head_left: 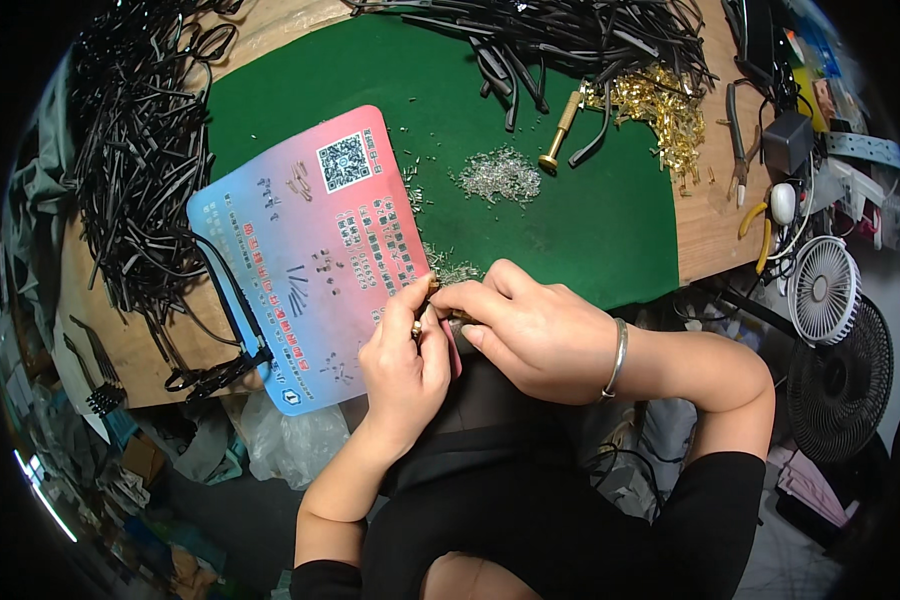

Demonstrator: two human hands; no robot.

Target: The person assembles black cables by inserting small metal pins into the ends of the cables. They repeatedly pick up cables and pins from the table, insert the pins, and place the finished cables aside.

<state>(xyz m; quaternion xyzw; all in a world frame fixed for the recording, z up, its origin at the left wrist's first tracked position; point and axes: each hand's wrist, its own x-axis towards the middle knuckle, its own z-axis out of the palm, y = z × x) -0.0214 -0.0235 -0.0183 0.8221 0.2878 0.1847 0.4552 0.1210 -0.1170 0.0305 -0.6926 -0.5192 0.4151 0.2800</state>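
Observation:
My left hand and my right hand meet at the front edge of the green mat. The left fingers are pinched around a tiny gold-coloured piece, too small to name. Curled beside it, the right fingers press together; whatever they hold is hidden by the hand. A pink and blue printed sheet lies under the left hand, with small metal bits on it. Just past my fingertips is a scatter of small silver screws. A larger heap of silver screws lies farther away.
A brass-coloured screwdriver lies near a pile of gold-coloured parts. Black eyeglass temples are heaped at left and at the back. Pliers, a white fan and a black fan are at right.

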